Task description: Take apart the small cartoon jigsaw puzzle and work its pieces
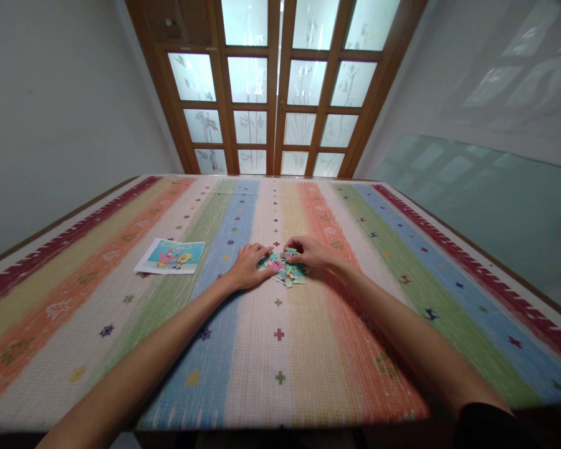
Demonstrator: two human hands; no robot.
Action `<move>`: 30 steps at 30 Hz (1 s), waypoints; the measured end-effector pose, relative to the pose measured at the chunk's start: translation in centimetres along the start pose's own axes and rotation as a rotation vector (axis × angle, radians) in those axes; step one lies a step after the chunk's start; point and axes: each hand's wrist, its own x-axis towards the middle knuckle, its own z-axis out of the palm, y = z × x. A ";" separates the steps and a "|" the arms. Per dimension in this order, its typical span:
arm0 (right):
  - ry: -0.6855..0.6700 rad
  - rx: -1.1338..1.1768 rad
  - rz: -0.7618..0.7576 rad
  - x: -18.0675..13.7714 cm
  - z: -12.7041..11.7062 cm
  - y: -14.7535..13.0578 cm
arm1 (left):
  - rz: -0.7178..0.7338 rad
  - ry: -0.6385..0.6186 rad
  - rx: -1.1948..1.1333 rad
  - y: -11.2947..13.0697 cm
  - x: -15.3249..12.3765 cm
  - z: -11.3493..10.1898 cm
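Observation:
A small heap of colourful puzzle pieces lies in the middle of the striped tablecloth. My left hand rests flat on the cloth at the heap's left edge, fingers stretched onto the pieces. My right hand is at the heap's far right side, fingers curled and pinching one teal piece above the others. To the left lies a printed cartoon picture, flat on the cloth and apart from both hands.
The table runs up to a wooden door with frosted glass panes. A glass sheet leans against the wall on the right. A plain wall stands on the left.

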 end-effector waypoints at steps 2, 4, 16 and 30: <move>0.002 0.027 -0.010 0.2 0.0 0.1 | -0.010 -0.009 -0.003 0.0 0.3 0.0; 0.000 0.048 -0.020 0.3 -0.1 0.1 | -0.022 -0.017 -0.011 0.0 0.5 -0.1; 0.016 -0.092 -0.055 -0.4 -0.6 -0.2 | -0.076 -0.025 -0.101 -0.3 1.1 -0.5; -0.073 -0.355 -0.217 -1.0 0.2 -0.9 | -0.108 -0.074 -0.129 0.0 1.4 -0.6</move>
